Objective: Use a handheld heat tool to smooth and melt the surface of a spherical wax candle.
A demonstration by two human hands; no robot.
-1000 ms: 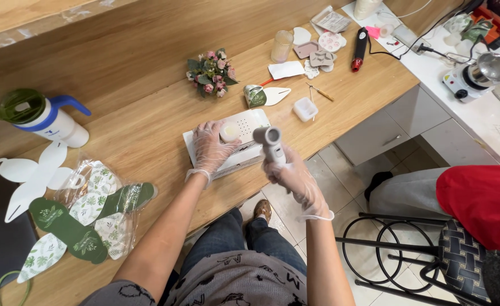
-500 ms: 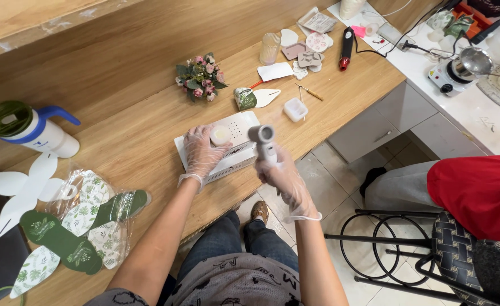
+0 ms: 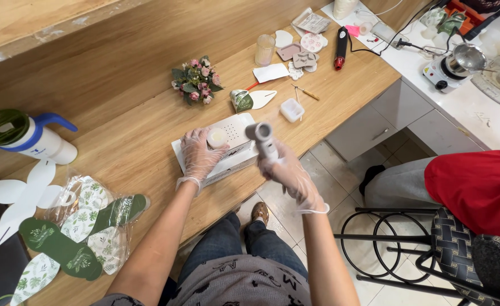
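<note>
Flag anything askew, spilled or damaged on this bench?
Nothing spilled or broken. The white box under the left hand overhangs the wooden counter edge slightly. The right hand holds a grey handheld tool beyond that edge. Leaf-print tags lie in a loose pile at left.

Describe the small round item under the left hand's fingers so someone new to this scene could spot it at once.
On the long wooden counter, a white box with a dotted top sits at the near edge. The gloved left hand touches a small white disc on it, the only round piece on that box.
</note>
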